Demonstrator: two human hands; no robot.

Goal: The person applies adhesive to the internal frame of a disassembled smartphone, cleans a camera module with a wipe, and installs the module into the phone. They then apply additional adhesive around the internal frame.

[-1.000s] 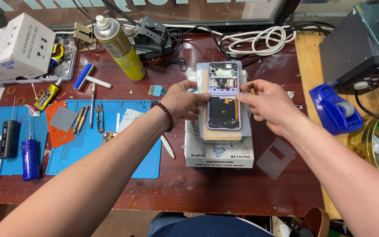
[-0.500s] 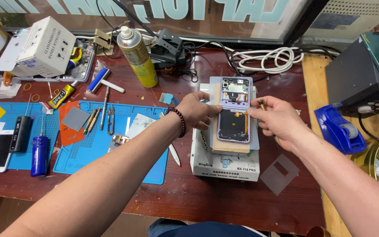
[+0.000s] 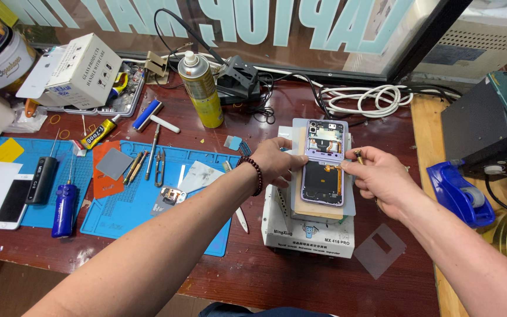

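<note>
Both forearms reach in from the near edge of the dark red workbench (image 3: 253, 270) and meet over a white heating station (image 3: 306, 229) that sits near the middle of the bench, toward its near edge. On top of the station lies an opened lilac flip phone (image 3: 324, 170), back cover off, its dark inner parts and an orange flex strip showing; it rests on a tan pad, long axis running away from the person. The left hand (image 3: 274, 161), wrist bearing a dark bead bracelet (image 3: 256, 175), lies palm down against the phone's left edge, fingers loosely curled and pressing on the frame rather than closing around it. The right hand (image 3: 377, 176) comes from the right, knuckles up, thumb and forefinger pinched on a small brass-tipped tool (image 3: 358, 155) whose tip sits just beside the phone's right edge near the hinge. At the far edge stands a yellow spray can (image 3: 200, 88); to the left a blue work mat (image 3: 142, 199) carries tweezers and a blue screwdriver (image 3: 64, 202). A blue tape dispenser (image 3: 459, 196) sits near the right edge.
</note>
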